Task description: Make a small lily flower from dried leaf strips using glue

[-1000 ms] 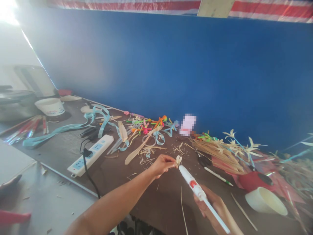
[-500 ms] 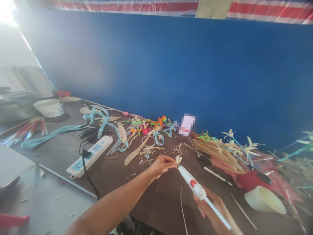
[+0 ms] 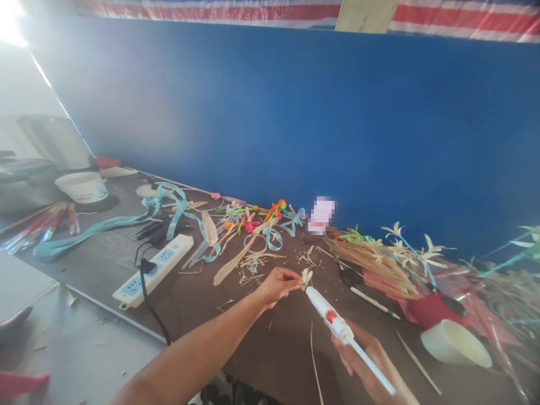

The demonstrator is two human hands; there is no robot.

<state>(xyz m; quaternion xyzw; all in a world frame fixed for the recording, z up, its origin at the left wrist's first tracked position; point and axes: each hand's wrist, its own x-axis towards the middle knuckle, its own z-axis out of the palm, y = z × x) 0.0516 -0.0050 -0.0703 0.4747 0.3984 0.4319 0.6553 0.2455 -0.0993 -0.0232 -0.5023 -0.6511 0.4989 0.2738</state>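
Straw flower (image 3: 307, 276) pinched in left hand (image 3: 276, 285) fingers; right hand (image 3: 367, 360) gripped glue gun (image 3: 331, 315), nozzle touching it. Power strip (image 3: 154, 271), scissors (image 3: 348, 275), cup (image 3: 455, 343) near on bench (image 3: 278, 343).

White glue gun (image 3: 331, 316) with red trigger, pale straw flower (image 3: 306, 276)

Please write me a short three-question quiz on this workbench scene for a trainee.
1. True or false: the left hand pinches a small straw flower at its fingertips.
2. Which does the right hand hold? A) scissors B) white glue gun C) green-tipped pen
3. Fill in: the glue gun's nozzle points at the straw ____.

Key: 1 true; 2 B; 3 flower.
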